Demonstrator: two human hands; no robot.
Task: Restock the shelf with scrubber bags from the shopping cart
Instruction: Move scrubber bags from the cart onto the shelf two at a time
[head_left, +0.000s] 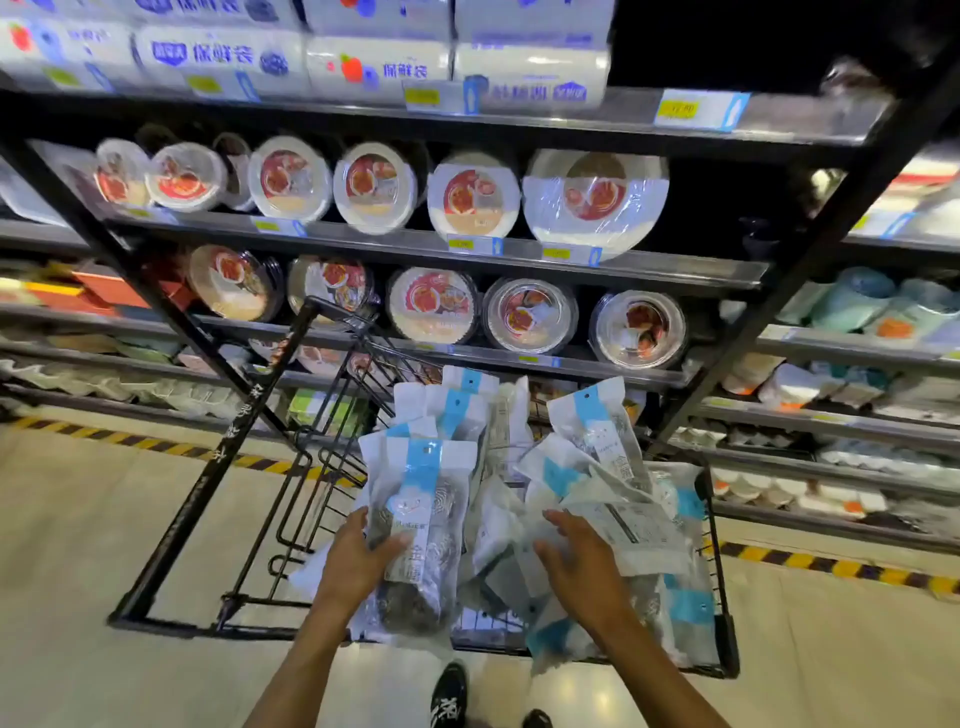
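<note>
Holding scrubber bag (422, 525) in L grip (358, 564), R grip (576, 569) on bags (618, 519) in cart (228, 452)

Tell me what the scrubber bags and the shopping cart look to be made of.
The scrubber bag in the left hand: thin glossy plastic film, part clear; it crinkles, glints, and shows dark coiled contents, possibly metal wire. The shopping cart: likely black-painted metal; thin rigid bars in a grid, thicker matte frame bar.
</note>
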